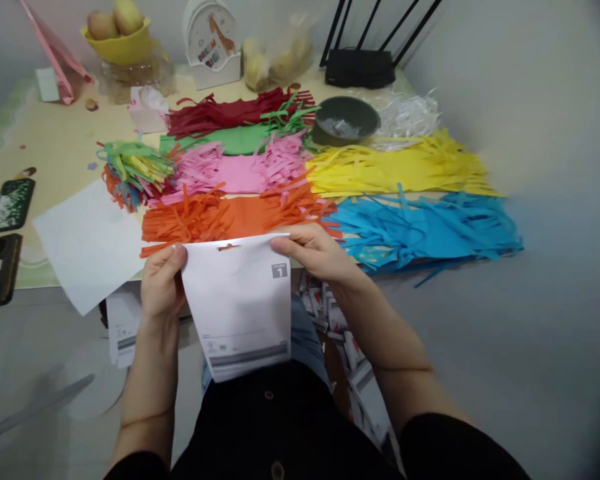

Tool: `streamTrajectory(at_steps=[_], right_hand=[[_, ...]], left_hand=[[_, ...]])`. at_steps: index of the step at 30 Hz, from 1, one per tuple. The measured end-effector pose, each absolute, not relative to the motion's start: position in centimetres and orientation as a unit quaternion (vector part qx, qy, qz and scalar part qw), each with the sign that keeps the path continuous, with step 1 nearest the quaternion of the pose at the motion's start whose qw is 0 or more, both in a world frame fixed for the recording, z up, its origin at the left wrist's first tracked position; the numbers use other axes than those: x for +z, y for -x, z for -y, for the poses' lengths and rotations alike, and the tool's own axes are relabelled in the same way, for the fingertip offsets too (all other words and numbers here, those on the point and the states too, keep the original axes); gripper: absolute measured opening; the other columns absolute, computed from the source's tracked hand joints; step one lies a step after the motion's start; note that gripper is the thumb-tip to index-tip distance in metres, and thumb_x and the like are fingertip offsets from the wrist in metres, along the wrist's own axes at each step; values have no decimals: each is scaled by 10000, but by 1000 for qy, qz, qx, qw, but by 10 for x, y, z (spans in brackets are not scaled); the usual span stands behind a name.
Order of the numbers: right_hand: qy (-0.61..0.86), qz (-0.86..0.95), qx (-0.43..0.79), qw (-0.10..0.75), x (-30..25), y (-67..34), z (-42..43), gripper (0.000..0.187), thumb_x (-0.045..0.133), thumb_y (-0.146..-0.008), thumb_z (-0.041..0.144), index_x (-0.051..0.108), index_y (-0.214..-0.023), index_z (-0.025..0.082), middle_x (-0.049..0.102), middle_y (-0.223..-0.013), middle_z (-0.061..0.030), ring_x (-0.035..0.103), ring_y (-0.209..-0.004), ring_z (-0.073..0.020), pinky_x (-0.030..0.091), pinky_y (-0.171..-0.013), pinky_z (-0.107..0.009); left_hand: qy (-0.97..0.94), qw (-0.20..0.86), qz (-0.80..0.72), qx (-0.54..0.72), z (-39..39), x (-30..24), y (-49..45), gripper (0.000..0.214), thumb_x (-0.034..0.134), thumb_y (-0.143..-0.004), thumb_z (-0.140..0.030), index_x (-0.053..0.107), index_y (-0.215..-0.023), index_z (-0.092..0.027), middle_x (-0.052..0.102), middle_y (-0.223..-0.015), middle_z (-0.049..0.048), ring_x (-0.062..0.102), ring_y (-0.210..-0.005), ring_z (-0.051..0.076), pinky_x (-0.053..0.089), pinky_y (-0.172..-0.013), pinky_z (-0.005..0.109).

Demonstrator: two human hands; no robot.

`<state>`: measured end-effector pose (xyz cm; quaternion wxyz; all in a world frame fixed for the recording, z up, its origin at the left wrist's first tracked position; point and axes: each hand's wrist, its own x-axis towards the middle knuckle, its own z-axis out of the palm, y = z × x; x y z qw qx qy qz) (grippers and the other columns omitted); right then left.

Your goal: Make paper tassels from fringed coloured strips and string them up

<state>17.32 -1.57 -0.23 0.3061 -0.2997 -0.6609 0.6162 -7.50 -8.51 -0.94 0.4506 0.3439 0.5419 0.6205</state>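
A white packaging card with a hang slot near its top edge hangs between my hands in front of my lap. It bears a grey "1" mark and a dark band near the bottom. My left hand pinches the upper left corner. At the upper right corner, my right hand grips the card between thumb and fingers. Just beyond the card lies a fringed orange paper strip. To its right is a fringed blue strip.
On the table lie fringed pink, green, dark red and yellow strips. A dark bowl, a router, a white sheet and two phones are there too. Packages pile below right.
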Motion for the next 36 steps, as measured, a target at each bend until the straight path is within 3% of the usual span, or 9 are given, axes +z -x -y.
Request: streamTrajectory(at_steps=[4, 8, 14, 18, 22, 26, 31, 33, 36], right_hand=[[300, 680, 599, 298, -1, -178, 15, 587, 491, -922, 701, 604, -720, 162, 570, -687, -26, 529, -668, -138, 443, -628, -249], [323, 734, 516, 302, 4, -180, 21, 509, 462, -985, 577, 607, -735, 157, 606, -711, -30, 540, -656, -135, 417, -613, -246], [360, 806, 370, 289, 4, -182, 28, 359, 427, -1013, 365, 712, -1006, 147, 754, -924, -85, 674, -796, -179, 453, -704, -263], [306, 835, 402, 218, 13, -192, 13, 338, 463, -1005, 373, 718, -1028, 154, 765, -946, -78, 689, -814, -178, 476, -719, -260], [304, 873, 347, 157, 40, -185, 8, 278, 637, -922, 358, 701, -1132, 188, 757, -1107, -89, 691, -964, -227, 476, -805, -300], [321, 904, 265, 97, 58, -171, 13, 182, 676, -902, 322, 664, -1018, 182, 727, -885, -77, 638, -776, -213, 368, -649, -285], [388, 850, 248, 256, 51, -192, -21, 242, 658, -905, 420, 623, -936, 182, 651, -831, -47, 576, -764, -200, 373, -680, -296], [414, 822, 243, 306, 44, -201, -37, 268, 684, -874, 436, 626, -949, 185, 647, -856, -42, 571, -805, -207, 389, -710, -308], [422, 812, 260, 310, 33, -201, -50, 296, 731, -812, 417, 622, -950, 180, 648, -853, -28, 561, -792, -193, 397, -716, -309]], left_hand=[[-367, 447, -541, 611, 87, -6, 75, 497, 867, -658, -551, 603, -542, -146, 487, -506, -14, 402, -433, 73, 313, -400, 201], [-359, 494, -532, 587, 88, -9, 76, 503, 843, -639, -605, 639, -561, -152, 546, -513, 10, 475, -449, 113, 389, -426, 237], [-373, 449, -588, 560, 90, -23, 69, 302, 842, -707, -432, 759, -804, -158, 716, -730, 29, 602, -594, 129, 468, -541, 218], [-422, 421, -598, 536, 92, -19, 66, 270, 799, -755, -416, 787, -815, -153, 737, -719, 39, 625, -590, 153, 477, -540, 240], [-532, 324, -602, 500, 88, 3, 57, 187, 769, -806, -368, 818, -854, -193, 784, -818, 39, 701, -723, 192, 551, -679, 271], [-591, 313, -565, 484, 84, 20, 53, 235, 725, -864, -402, 816, -943, -200, 796, -944, 67, 736, -859, 216, 587, -799, 298], [-458, 292, -573, 613, 101, -19, 78, 419, 753, -850, -441, 728, -1209, -226, 676, -1349, 102, 620, -1275, 240, 507, -1074, 344], [-354, 320, -597, 645, 116, -47, 88, 390, 760, -842, -446, 738, -1168, -234, 691, -1314, 92, 637, -1238, 209, 522, -1040, 315], [-212, 421, -587, 658, 139, -80, 93, 328, 804, -784, -435, 761, -1031, -225, 755, -1115, 73, 696, -1080, 184, 558, -960, 303]])
